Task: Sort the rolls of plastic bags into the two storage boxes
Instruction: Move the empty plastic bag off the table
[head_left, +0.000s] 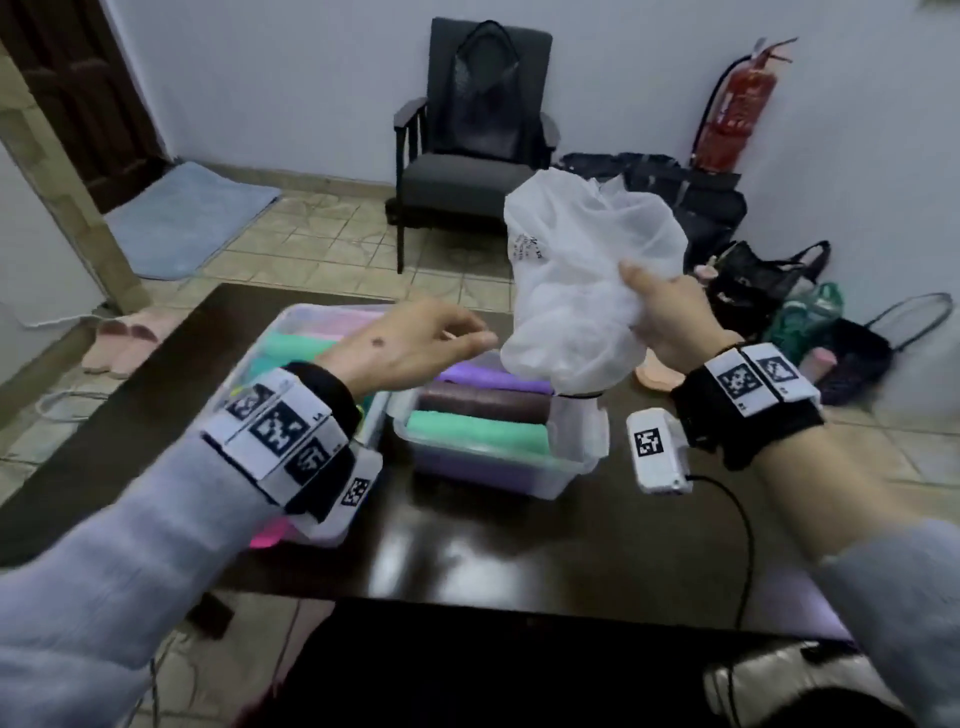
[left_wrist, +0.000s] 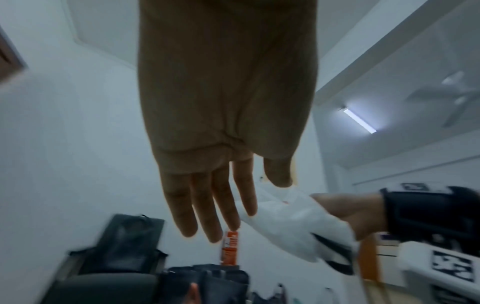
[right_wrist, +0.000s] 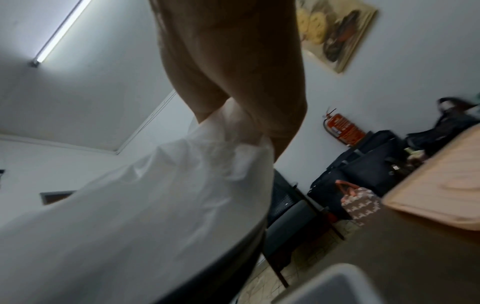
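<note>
My right hand (head_left: 660, 312) grips a crumpled white plastic bag (head_left: 587, 280) held up above the right storage box (head_left: 571, 467); the bag (right_wrist: 145, 205) fills the right wrist view. Something dark sits at the bag's lower end. That clear box holds purple (head_left: 493, 376), dark brown (head_left: 483, 402) and green rolls (head_left: 475, 428). The left clear box (head_left: 291, 319) holds green and pink rolls and is partly hidden by my left arm. My left hand (head_left: 415, 338) hovers open between the boxes, its fingers (left_wrist: 215, 205) straight and close to the bag (left_wrist: 291, 222), holding nothing.
The boxes stand on a dark glossy table (head_left: 467, 551). A peach-coloured object (head_left: 657, 376) lies behind the right box. A grey armchair (head_left: 472, 145), a red fire extinguisher (head_left: 732, 119) and several bags (head_left: 769, 280) are on the tiled floor beyond. A cable (head_left: 743, 530) hangs from my right wrist.
</note>
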